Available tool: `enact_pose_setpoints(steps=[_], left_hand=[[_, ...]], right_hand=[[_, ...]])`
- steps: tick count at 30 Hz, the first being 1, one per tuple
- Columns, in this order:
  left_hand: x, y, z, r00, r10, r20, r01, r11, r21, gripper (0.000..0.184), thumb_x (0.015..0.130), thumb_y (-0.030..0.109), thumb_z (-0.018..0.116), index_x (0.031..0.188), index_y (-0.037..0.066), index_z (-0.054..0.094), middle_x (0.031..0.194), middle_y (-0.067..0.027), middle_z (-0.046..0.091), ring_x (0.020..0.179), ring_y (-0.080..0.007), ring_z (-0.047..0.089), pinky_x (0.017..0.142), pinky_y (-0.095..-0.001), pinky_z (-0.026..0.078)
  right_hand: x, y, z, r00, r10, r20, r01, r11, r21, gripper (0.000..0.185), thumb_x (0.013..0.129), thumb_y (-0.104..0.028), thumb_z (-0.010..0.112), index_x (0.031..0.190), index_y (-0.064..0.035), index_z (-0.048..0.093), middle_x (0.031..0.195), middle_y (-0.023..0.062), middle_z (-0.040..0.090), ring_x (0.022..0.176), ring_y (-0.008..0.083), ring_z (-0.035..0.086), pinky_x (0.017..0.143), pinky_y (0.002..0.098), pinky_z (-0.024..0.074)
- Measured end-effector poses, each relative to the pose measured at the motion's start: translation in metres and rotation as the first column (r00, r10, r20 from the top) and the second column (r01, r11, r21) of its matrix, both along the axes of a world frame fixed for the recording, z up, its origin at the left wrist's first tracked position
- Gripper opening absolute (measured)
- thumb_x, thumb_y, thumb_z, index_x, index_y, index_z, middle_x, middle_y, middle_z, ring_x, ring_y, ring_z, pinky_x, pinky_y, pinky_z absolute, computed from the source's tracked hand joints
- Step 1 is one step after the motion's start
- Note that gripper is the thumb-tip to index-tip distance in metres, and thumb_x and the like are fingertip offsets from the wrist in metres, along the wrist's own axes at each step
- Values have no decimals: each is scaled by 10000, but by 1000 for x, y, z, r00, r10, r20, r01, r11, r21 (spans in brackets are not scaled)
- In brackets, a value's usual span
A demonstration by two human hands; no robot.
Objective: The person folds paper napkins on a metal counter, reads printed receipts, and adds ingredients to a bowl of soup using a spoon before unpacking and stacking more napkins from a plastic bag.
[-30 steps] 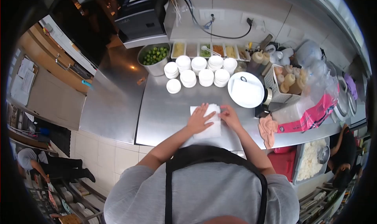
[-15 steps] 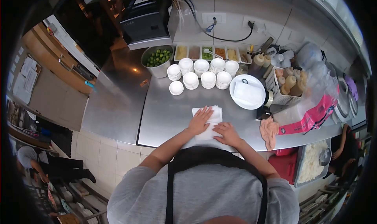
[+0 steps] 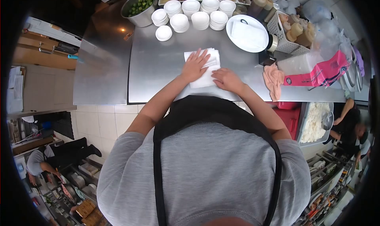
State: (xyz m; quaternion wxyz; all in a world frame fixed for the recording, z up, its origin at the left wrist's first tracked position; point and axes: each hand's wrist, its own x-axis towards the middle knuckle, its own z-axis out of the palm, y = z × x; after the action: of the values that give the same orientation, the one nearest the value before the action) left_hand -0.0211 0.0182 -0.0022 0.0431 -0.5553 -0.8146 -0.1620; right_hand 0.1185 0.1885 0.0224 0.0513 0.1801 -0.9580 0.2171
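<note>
White folded paper or cloth sheets (image 3: 202, 80) lie on the steel counter (image 3: 158, 63) near its front edge. My left hand (image 3: 194, 66) rests flat on their upper left part with the fingers spread. My right hand (image 3: 227, 80) touches their right side, its fingers bent but apart. Beyond the hands stand several stacks of small white bowls (image 3: 180, 22). To the right of the stacks is a white oval plate (image 3: 232, 39) with white folded sheets (image 3: 249, 35) and a small dark ring on it.
A pot of green fruit (image 3: 138, 12) stands at the back left. On the right are a basket of bottles (image 3: 291, 45), a peach cloth (image 3: 273, 81), a pink plastic package (image 3: 316, 73) and a rice tub (image 3: 314, 125). Other people are at both sides.
The view has tilted down, so the counter appears higher. My right hand has moved from the upper right edge of the sheets down to their lower right side. My left hand stays on them.
</note>
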Motion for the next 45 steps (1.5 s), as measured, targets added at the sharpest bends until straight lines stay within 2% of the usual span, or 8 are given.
enact_pose_setpoints(steps=[6, 9, 16, 21, 28, 30, 40, 45], left_hand=[[0, 0, 2, 1000, -21, 2, 21, 1000, 19, 541, 851, 296, 527, 1335, 119, 363, 1444, -93, 258, 1311, -329, 253, 1051, -474, 236], [0, -1, 4, 1000, -27, 13, 27, 999, 26, 541, 850, 294, 529, 1331, 109, 361, 1441, -96, 261, 1305, -335, 261, 1046, -478, 241], [0, -1, 3, 1000, -26, 2, 26, 999, 25, 540, 854, 289, 523, 1332, 104, 355, 1437, -103, 264, 1304, -332, 260, 1046, -471, 239], [0, -1, 5, 999, -6, 48, 8, 999, -43, 554, 875, 289, 484, 1378, 146, 305, 1472, -59, 195, 1355, -296, 158, 1093, -432, 162], [1, -1, 4, 1000, -26, 2, 26, 999, 38, 534, 853, 286, 525, 1328, 100, 365, 1434, -101, 272, 1306, -329, 255, 1051, -463, 227], [1, -1, 5, 999, 4, 52, -2, 999, -47, 550, 879, 304, 475, 1378, 145, 306, 1475, -45, 192, 1357, -284, 158, 1095, -422, 159], [0, 0, 2, 999, 1, 44, 1, 998, -56, 550, 884, 313, 465, 1382, 151, 297, 1476, -43, 187, 1359, -282, 151, 1097, -418, 155], [1, 0, 3, 1000, -19, -6, 19, 999, 35, 539, 854, 287, 526, 1334, 117, 351, 1425, -96, 290, 1303, -317, 266, 1053, -452, 230]], right_hand=[[4, -2, 4, 992, 46, -121, -40, 998, 49, 280, 773, -269, 615, 987, -89, 627, 1079, 62, 605, 978, 247, 546, 851, 369, 442], [1, 0, 4, 999, -43, 9, 44, 996, -82, 243, 794, -275, 601, 938, -86, 650, 1052, 49, 619, 957, 254, 556, 830, 370, 456], [-1, 1, 2, 993, -83, 78, 91, 990, -103, 255, 812, -290, 586, 924, -73, 659, 1041, 59, 623, 957, 273, 558, 809, 392, 464], [0, 1, 5, 997, -55, 44, 58, 997, -52, 261, 797, -294, 596, 939, -83, 657, 1037, 77, 620, 965, 266, 553, 844, 391, 443], [-2, -2, 2, 998, -59, 38, 61, 997, -38, 298, 765, -320, 627, 977, -111, 646, 1010, 83, 620, 966, 263, 551, 852, 384, 438], [-3, -3, 2, 995, -67, 68, 68, 997, -25, 310, 755, -322, 637, 990, -120, 641, 1008, 89, 618, 961, 266, 552, 856, 385, 436], [7, -11, 8, 999, -33, -41, 37, 994, 106, 411, 707, -279, 670, 1082, -131, 589, 1102, 77, 568, 1028, 262, 509, 876, 439, 409], [13, -14, 6, 997, -62, -46, 67, 993, 101, 435, 700, -245, 668, 1109, -128, 573, 1150, 67, 542, 1074, 264, 472, 892, 427, 395]])
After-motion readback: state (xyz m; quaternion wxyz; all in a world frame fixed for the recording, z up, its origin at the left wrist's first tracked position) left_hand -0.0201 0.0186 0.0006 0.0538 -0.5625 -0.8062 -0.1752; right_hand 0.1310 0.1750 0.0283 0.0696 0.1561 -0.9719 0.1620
